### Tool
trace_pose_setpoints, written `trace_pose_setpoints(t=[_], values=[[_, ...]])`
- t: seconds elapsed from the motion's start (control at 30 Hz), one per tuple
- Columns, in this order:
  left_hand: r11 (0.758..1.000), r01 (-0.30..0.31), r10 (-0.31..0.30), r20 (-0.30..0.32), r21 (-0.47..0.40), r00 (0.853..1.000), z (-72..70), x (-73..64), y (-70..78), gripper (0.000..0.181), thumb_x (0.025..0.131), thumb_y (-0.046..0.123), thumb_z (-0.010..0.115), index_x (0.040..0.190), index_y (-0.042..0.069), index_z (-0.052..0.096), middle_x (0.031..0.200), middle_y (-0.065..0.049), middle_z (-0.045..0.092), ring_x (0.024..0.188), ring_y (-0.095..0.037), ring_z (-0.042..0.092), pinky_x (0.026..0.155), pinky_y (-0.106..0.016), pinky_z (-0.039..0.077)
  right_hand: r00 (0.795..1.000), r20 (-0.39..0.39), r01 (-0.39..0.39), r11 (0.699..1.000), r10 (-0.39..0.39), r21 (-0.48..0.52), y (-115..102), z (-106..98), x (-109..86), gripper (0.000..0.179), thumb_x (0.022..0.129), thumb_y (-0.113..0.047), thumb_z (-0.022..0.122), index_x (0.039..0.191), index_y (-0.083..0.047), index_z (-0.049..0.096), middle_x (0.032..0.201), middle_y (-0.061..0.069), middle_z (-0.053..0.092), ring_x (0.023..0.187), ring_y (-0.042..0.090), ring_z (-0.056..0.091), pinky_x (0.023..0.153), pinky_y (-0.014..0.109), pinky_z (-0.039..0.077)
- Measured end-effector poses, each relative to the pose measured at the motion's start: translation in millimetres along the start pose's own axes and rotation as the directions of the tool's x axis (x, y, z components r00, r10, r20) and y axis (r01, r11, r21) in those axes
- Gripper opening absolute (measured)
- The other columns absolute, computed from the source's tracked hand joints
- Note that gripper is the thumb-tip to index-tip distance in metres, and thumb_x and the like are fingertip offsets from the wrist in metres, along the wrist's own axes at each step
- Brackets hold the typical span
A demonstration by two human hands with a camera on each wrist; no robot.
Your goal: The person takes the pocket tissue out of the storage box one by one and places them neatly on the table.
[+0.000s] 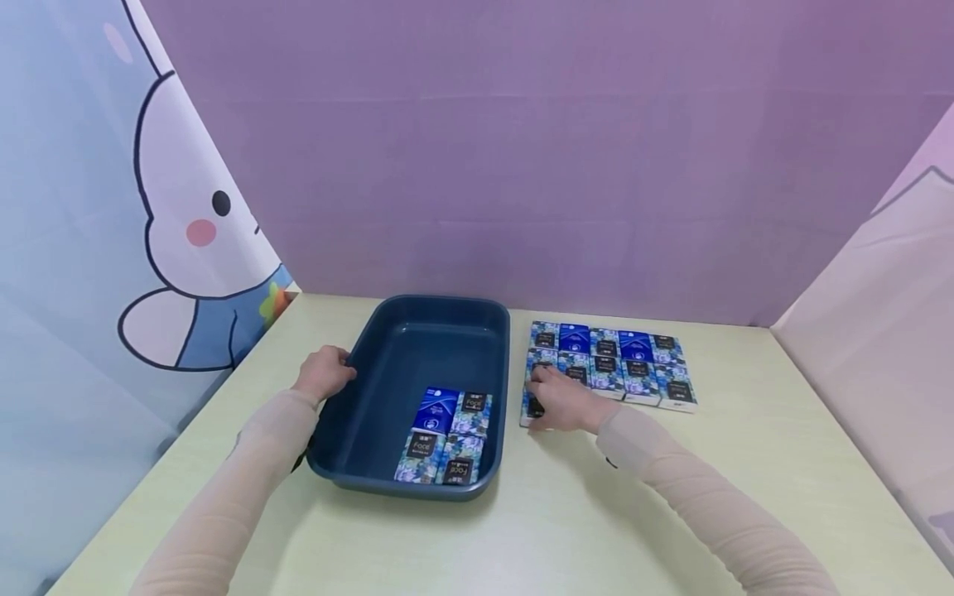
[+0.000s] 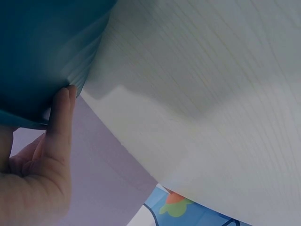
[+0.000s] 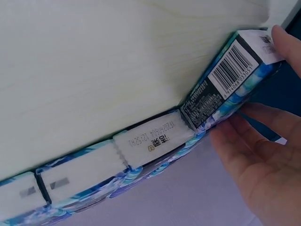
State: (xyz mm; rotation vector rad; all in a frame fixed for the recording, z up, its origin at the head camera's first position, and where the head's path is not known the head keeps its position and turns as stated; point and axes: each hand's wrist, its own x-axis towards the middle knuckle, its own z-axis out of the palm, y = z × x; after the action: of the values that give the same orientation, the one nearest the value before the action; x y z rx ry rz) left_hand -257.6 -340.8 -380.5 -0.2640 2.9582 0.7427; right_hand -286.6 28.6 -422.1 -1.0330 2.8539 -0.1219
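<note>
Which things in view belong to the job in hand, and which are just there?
In the job:
- blue tray, left hand holding its rim
- four packets in the tray
- grouped packets on the table; right hand grips one

Just there:
- purple backdrop
- cartoon-print sheet

Left arm [image 1: 231,488] reaching forward and inward, left hand [image 1: 325,374] in a grip. Right arm [image 1: 715,505] angled in across the front, right hand [image 1: 565,401] palm down, thumb opposite fingers, pinching. Arms sleeved, hands bare, well apart.
</note>
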Motion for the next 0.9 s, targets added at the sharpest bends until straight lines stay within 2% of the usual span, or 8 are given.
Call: trace_pose_setpoints(t=[0.17,0.4,0.67,0.9], values=[[1.0,-0.003,0.003,-0.004,0.003,1.0,-0.2,-1.1,1.2,0.042,0.088,0.01,0.05,0.122,-0.014,0.049,0.119,-0.032,0.054,0.102,-0.039,0.057,0.087,-0.048,0.047,1.0,-0.009,0.029,1.0,-0.029,0.012,0,-5,-0.9,0.063,0.075,-0.042,0.072,0.12,-0.001,0.058,0.121,0.012,0.053,0.108,0.024,0.048,0.092,0.037,0.045],[1.0,-0.003,0.003,-0.001,-0.006,1.0,-1.6,-4.9,4.3,0.039,0.087,0.01,0.049,0.119,-0.013,0.052,0.117,-0.031,0.055,0.098,-0.037,0.058,0.085,-0.047,0.047,0.999,-0.018,0.028,0.999,-0.028,-0.02,-5,-25,-3.7,0.062,0.081,-0.037,0.066,0.128,0.0,0.05,0.13,0.017,0.049,0.12,0.032,0.046,0.099,0.042,0.041],[1.0,-0.02,0.02,-0.007,-0.003,1.0,-1.6,-5.9,3.3,0.038,0.086,0.009,0.05,0.117,-0.013,0.054,0.114,-0.031,0.057,0.094,-0.036,0.058,0.083,-0.046,0.048,0.996,-0.086,0.023,1.0,-0.025,-0.017,-17,-58,-4.0,0.056,0.086,-0.036,0.06,0.131,-0.003,0.049,0.13,0.016,0.052,0.118,0.03,0.051,0.097,0.041,0.043],[1.0,-0.017,0.017,-0.009,-0.004,1.0,-0.9,-5.6,3.0,0.037,0.085,0.009,0.05,0.116,-0.012,0.055,0.112,-0.03,0.058,0.09,-0.033,0.058,0.081,-0.045,0.048,0.995,-0.097,0.01,0.999,-0.005,0.047,-34,-72,-0.4,0.053,0.086,-0.031,0.062,0.13,-0.004,0.05,0.129,0.013,0.054,0.115,0.027,0.054,0.096,0.039,0.044]])
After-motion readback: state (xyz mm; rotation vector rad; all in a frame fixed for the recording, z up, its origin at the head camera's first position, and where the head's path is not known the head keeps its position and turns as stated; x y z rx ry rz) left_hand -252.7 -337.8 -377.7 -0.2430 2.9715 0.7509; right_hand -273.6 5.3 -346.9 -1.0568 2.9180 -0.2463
